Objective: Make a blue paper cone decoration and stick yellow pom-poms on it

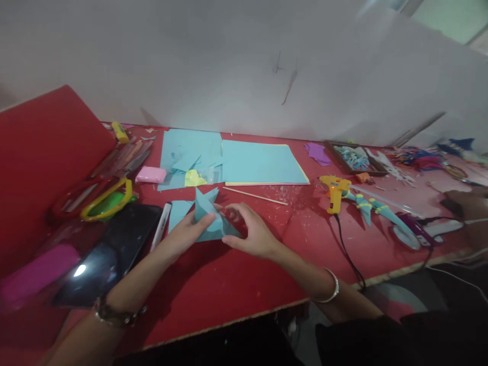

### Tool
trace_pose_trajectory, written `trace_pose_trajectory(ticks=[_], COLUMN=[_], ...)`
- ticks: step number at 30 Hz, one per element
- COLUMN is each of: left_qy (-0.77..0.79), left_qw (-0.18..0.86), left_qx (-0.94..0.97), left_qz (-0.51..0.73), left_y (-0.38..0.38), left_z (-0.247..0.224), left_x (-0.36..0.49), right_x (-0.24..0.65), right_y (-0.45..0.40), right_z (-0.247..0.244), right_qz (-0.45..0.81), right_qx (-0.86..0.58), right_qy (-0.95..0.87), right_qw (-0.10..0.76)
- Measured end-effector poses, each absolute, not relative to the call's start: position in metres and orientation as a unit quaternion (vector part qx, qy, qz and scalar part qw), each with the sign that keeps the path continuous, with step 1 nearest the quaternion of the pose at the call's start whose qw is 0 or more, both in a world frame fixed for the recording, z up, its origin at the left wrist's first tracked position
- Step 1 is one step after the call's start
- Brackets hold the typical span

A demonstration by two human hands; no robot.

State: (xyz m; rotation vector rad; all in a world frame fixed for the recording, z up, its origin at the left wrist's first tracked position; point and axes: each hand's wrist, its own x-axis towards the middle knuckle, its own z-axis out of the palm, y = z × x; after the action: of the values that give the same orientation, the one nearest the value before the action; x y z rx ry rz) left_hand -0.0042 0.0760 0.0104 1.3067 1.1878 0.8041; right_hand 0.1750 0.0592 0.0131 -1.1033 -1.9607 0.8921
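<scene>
My left hand is closed on a folded piece of light blue paper, with the thumb pressed over its front. Pointed flaps of the paper stand up above my fingers. At the paper's right end, my right hand has its thumb and fingers apart and curved. Its thumb tip lies against the paper's lower right corner. Another light blue piece rests on the red table just behind my left hand. Beside it is a white marker.
Blue sheets and a thin wooden stick lie beyond my hands. To the right are a yellow glue gun, its cord, and a tray. Yellow-handled scissors and a dark tablet-like slab lie left. Another person's hand is far right.
</scene>
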Motion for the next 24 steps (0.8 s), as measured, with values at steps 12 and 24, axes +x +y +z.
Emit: trace_pose_trajectory(ticks=[12,24], left_qy=[0.477,0.541], left_qw=[0.617,0.651], left_qx=[0.583,0.466], left_qz=[0.228,0.257], left_y=[0.071,0.073], left_z=[0.021,0.025], left_x=[-0.006,-0.009], right_x=[0.18,0.203], right_y=[0.064,0.076], right_z=[0.005,0.014], right_qz=[0.399,0.307], right_qx=[-0.483,-0.38], right_qy=[-0.627,-0.776], right_qw=[0.464,0.399])
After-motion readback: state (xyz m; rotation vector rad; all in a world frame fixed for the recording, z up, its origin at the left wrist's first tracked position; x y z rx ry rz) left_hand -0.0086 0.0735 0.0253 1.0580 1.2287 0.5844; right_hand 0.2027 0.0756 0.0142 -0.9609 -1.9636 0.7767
